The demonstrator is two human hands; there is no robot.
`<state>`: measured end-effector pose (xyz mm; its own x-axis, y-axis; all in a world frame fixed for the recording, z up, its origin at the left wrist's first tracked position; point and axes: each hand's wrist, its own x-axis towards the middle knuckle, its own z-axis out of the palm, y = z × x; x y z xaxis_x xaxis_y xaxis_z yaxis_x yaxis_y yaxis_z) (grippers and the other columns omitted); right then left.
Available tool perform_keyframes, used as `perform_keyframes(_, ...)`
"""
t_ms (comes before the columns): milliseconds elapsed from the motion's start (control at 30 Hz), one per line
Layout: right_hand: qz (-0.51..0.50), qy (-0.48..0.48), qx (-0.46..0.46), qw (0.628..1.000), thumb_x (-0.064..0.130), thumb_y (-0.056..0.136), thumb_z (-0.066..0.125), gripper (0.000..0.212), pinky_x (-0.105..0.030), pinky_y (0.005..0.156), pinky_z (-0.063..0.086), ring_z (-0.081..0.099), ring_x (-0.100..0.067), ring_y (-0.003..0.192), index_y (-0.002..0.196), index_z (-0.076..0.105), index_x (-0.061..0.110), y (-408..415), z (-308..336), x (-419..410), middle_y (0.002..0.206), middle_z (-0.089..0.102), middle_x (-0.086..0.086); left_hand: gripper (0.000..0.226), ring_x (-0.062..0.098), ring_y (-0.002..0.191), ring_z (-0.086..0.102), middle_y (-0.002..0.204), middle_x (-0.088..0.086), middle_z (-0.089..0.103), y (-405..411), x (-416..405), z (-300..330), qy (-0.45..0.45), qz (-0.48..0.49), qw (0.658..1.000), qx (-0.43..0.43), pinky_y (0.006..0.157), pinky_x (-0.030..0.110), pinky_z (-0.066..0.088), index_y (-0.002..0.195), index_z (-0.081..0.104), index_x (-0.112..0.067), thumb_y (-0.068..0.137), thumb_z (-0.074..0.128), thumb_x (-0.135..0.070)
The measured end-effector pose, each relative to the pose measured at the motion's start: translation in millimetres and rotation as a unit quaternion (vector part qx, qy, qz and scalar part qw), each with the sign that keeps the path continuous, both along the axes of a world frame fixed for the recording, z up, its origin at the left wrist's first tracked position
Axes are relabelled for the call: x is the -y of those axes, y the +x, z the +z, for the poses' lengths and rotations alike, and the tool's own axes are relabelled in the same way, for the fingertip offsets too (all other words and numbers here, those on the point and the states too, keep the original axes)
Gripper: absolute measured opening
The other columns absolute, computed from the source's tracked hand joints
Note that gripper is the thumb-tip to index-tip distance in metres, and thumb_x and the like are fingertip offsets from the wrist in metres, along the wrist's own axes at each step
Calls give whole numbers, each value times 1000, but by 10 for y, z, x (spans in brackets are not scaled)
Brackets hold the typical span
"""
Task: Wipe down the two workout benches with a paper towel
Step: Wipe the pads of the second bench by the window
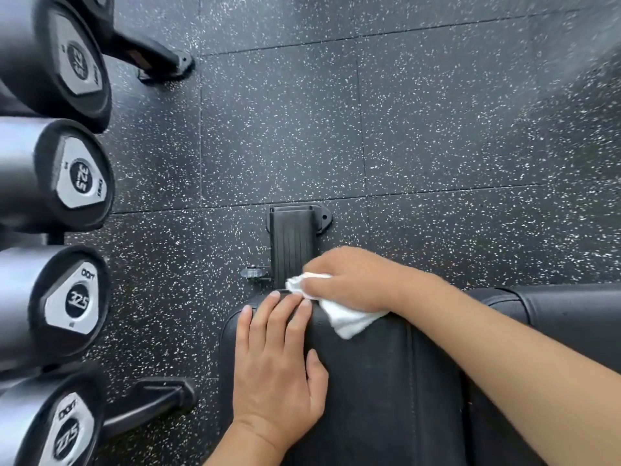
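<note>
At the lower centre of the frame, the right hand (pixel 349 275) grips a crumpled white paper towel (pixel 339 312) against the black padded vinyl bench (pixel 376 381) end; the left hand (pixel 277 361) rests flat beside it. Wiping looks underway; the second black bench (pixel 571 317), lower right, probably remains.

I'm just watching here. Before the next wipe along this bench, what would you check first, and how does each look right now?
1. Paper towel gripped by the right hand: ok.
2. Towel touching the bench pad: ok, at its far edge.
3. Left hand flat on the pad: ok.
4. Left fingers out of the towel's path: not ok, they lie right beside it.
5. Towel still clean enough: cannot tell.
6. Second bench wiped: cannot tell.
</note>
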<state>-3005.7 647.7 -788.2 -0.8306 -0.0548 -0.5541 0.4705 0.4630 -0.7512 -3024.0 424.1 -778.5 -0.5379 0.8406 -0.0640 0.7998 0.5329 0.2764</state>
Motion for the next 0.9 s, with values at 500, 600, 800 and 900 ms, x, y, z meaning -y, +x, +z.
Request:
perform_keyframes(500,-7,-157,65,985,46,98,62,43,-26,53,38,47,-12,48,65,51,21,-616,-149,412,55,49,6,47,32,116,50,129,7,51,68,81,-97,89,2,994,-64,114,55,36,129,58,-22,82,54,-18)
perform_keyframes(600,-11,-174,20,984,53,97,62,47,-24,54,36,44,-11,54,65,47,22,-589,-148,454,59,46,8,38,34,108,50,123,7,53,66,89,-115,109,30,992,-56,107,52,42,121,60,-20,83,56,-18)
perform_keyframes(800,-11,-57,63,996,66,95,55,53,-28,60,35,45,-8,59,76,49,18,440,-125,-432,66,46,13,36,35,106,52,118,5,56,68,99,-110,117,38,992,-30,102,52,45,117,60,-21,82,57,-18)
perform_keyframes(900,-56,-34,94,993,72,92,57,57,-33,63,35,46,-9,60,76,49,19,757,-97,-651,67,46,11,35,35,107,51,118,5,56,66,86,-115,124,41,991,-25,103,52,44,117,59,-21,82,56,-18)
